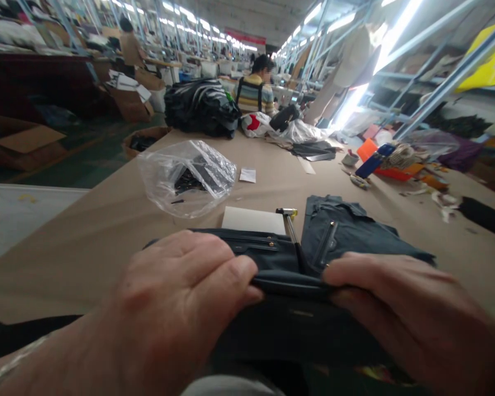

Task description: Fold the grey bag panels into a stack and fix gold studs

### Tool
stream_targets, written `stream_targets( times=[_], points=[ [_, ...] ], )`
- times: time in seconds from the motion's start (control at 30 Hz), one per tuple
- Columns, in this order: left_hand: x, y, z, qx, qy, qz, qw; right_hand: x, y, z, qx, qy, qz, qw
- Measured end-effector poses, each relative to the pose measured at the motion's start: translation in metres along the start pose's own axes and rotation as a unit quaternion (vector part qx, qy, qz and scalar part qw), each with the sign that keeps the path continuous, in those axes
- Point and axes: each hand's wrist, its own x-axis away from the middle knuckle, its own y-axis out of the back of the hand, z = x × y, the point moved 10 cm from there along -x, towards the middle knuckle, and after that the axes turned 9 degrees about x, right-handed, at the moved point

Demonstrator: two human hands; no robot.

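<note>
A dark fabric bag piece (pixel 301 324) with a small metallic label is stretched between my two hands at the near table edge. My left hand (pixel 181 291) pinches its folded upper edge with thumb and fingers. At the other end of that edge, my right hand (pixel 391 302) is closed on it too. Just beyond lies a dark zippered piece (pixel 259 247), partly hidden by my left hand. A stack of dark blue zippered pieces (pixel 346 231) rests to the right. Between them lies a hammer (pixel 289 214), near a pale flat board (pixel 253 220).
A clear plastic bag (pixel 190 179) with dark small parts lies left of centre, beside a white paper slip (pixel 248 175). A large dark fabric bundle (pixel 202 107) sits at the back. An orange bin (pixel 400 170) with cord stands right. A person (pixel 253 91) sits beyond the table.
</note>
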Motion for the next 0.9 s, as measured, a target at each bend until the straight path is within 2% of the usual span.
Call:
stream_targets(
  times=[0.07, 0.17, 0.27, 0.37, 0.47, 0.53, 0.63, 0.73, 0.83, 0.9],
  points=[
    [0.009, -0.016, 0.033, 0.024, 0.063, 0.056, 0.996, -0.011, -0.045, -0.019, -0.076, -0.037, 0.066, 0.994],
    [0.025, -0.057, 0.092, 0.062, 0.183, 0.153, 0.969, -0.013, -0.121, -0.067, -0.181, -0.128, 0.174, 0.959],
    [0.034, -0.092, 0.131, 0.067, 0.247, 0.21, 0.944, -0.007, -0.173, -0.107, -0.235, -0.203, 0.211, 0.927],
    [0.032, -0.115, 0.148, 0.04, 0.259, 0.232, 0.937, -0.009, -0.187, -0.129, -0.161, -0.226, 0.18, 0.944],
    [0.029, -0.133, 0.16, 0.005, 0.265, 0.251, 0.931, -0.02, -0.185, -0.134, -0.027, -0.2, 0.14, 0.969],
    [0.028, -0.144, 0.167, -0.016, 0.261, 0.267, 0.927, -0.024, -0.19, -0.137, 0.032, -0.189, 0.142, 0.971],
    [0.029, -0.155, 0.173, -0.049, 0.252, 0.289, 0.922, -0.027, -0.202, -0.146, 0.046, -0.194, 0.162, 0.967],
    [0.022, -0.152, 0.16, -0.121, 0.221, 0.274, 0.928, -0.028, -0.208, -0.153, 0.039, -0.202, 0.17, 0.964],
    [0.007, -0.151, 0.12, -0.158, 0.149, 0.212, 0.953, -0.028, -0.207, -0.151, 0.033, -0.201, 0.169, 0.964],
    [0.005, -0.167, 0.085, -0.106, 0.083, 0.206, 0.969, -0.028, -0.205, -0.148, 0.033, -0.197, 0.165, 0.966]
  ],
)
